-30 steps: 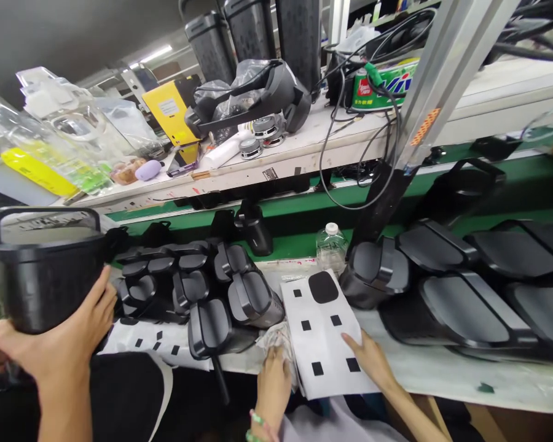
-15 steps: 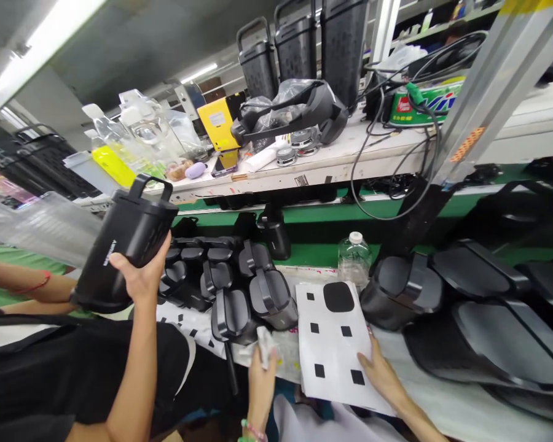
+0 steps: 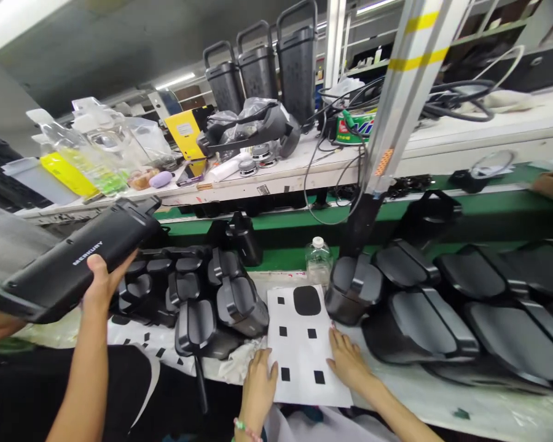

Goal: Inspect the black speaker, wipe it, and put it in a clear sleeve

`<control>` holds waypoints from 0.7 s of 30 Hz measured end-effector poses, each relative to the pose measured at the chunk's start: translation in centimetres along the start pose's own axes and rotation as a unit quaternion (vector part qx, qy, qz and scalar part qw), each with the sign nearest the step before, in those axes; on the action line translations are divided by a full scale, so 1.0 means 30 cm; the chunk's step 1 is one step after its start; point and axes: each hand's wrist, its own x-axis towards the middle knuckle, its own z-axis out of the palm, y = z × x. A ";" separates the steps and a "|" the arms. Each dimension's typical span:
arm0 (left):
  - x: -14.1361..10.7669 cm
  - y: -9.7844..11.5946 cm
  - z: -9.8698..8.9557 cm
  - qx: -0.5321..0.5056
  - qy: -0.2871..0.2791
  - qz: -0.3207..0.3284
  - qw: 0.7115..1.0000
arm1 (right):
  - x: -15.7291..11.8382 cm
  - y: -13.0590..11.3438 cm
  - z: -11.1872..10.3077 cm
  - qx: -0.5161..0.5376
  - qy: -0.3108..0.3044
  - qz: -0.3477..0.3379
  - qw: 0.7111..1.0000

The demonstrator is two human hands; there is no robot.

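A white sheet (image 3: 299, 362) with several small black squares and one larger rounded black patch (image 3: 306, 301) lies on the bench in front of me. My left hand (image 3: 259, 377) rests at its left edge, fingers stretched out. At the right edge my right hand (image 3: 348, 361) lies with its fingers spread, touching the sheet. Beside my left hand is a crumpled white cloth (image 3: 242, 362). Black portable speakers with handles stand close by on both sides, one (image 3: 242, 301) left of the sheet and one (image 3: 354, 288) right of it.
At left a co-worker's hand (image 3: 104, 282) holds a black speaker (image 3: 74, 264) marked MERKURY. A clear bottle (image 3: 319, 261) with a white cap stands behind the sheet. Above runs a cluttered shelf (image 3: 239, 184), with a metal post (image 3: 396, 104) and hanging cables at its right.
My view has swung right. My left hand has let go of the crumpled white cloth and come to the sheet's left edge. The co-worker's speaker has tipped over toward level.
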 end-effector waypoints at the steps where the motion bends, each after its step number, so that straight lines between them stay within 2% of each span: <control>1: -0.036 -0.025 0.126 0.003 -0.033 -0.012 0.999 | -0.014 -0.008 -0.023 0.006 -0.005 -0.004 1.000; 2: -0.060 -0.049 0.231 0.002 -0.064 -0.016 0.998 | -0.035 -0.015 -0.056 0.015 -0.010 -0.015 1.000; 3: -0.074 -0.071 0.309 -0.001 -0.082 -0.016 0.996 | -0.063 -0.022 -0.098 0.025 -0.015 -0.032 0.999; 4: -0.080 -0.086 0.363 -0.008 -0.098 -0.011 0.995 | -0.097 -0.030 -0.148 0.048 -0.010 -0.058 0.997; 6: -0.082 -0.096 0.408 -0.027 -0.125 0.008 0.992 | -0.168 -0.044 -0.265 0.128 0.050 -0.119 0.983; 7: -0.083 -0.089 0.409 -0.038 -0.141 0.020 0.989 | -0.196 -0.049 -0.326 0.214 0.137 -0.150 0.955; 9: -0.086 -0.062 0.389 -0.054 -0.172 0.045 0.983 | -0.219 -0.057 -0.436 0.332 0.331 -0.158 0.869; 10: -0.088 -0.045 0.373 -0.059 -0.186 0.057 0.979 | -0.210 -0.061 -0.480 0.372 0.404 -0.139 0.824; 11: -0.089 -0.029 0.356 -0.063 -0.196 0.068 0.976 | -0.188 -0.067 -0.515 0.402 0.441 -0.110 0.795; 12: -0.089 -0.015 0.339 -0.066 -0.202 0.079 0.974 | -0.156 -0.075 -0.541 0.437 0.442 -0.077 0.780; 15: -0.076 0.006 0.283 -0.086 -0.209 0.110 0.968 | -0.047 -0.121 -0.579 0.578 0.322 -0.009 0.749; 17: -0.062 0.004 0.250 -0.101 -0.205 0.122 0.966 | -0.017 -0.168 -0.593 0.640 0.279 0.004 0.716; 19: -0.050 0.000 0.229 -0.137 -0.198 0.111 0.964 | -0.054 -0.215 -0.618 0.649 0.293 -0.002 0.702; 21: -0.042 0.004 0.223 -0.227 -0.208 0.071 0.949 | -0.158 -0.244 -0.660 0.641 0.308 -0.021 0.702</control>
